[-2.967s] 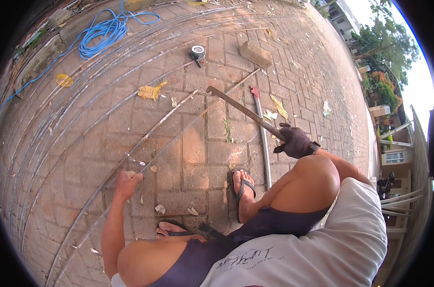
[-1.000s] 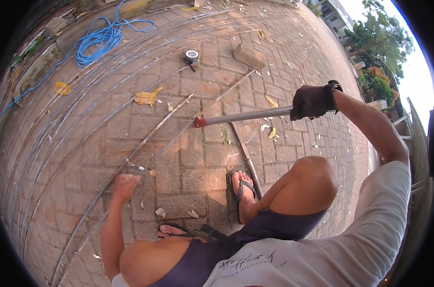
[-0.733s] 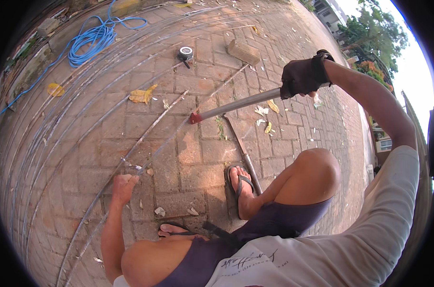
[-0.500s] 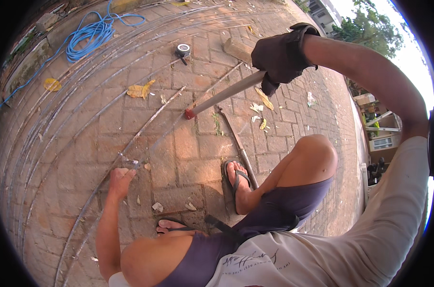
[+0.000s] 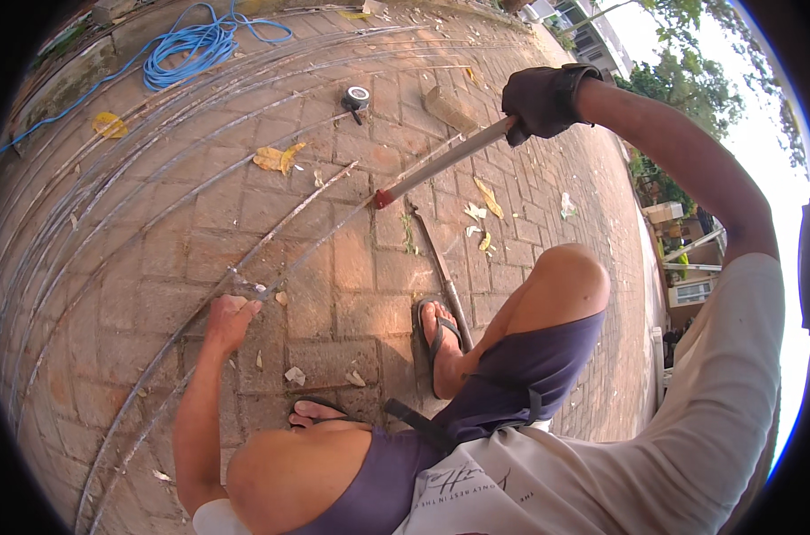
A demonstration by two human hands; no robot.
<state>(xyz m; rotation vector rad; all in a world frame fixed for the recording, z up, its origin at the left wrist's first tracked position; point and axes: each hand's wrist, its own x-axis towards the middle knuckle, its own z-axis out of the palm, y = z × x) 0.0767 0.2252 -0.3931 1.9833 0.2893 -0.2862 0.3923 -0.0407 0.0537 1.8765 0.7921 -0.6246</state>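
Rod (image 5: 244, 281) under left hand (image 5: 229, 314) fingers, prob. pinned

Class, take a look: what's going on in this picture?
A person squats on a brick pavement in flip-flops. The bare left hand presses down on a long thin strip, one of several lying across the bricks. The gloved right hand holds a long tool raised, its red tip above the strip. A second tool lies by the right foot.
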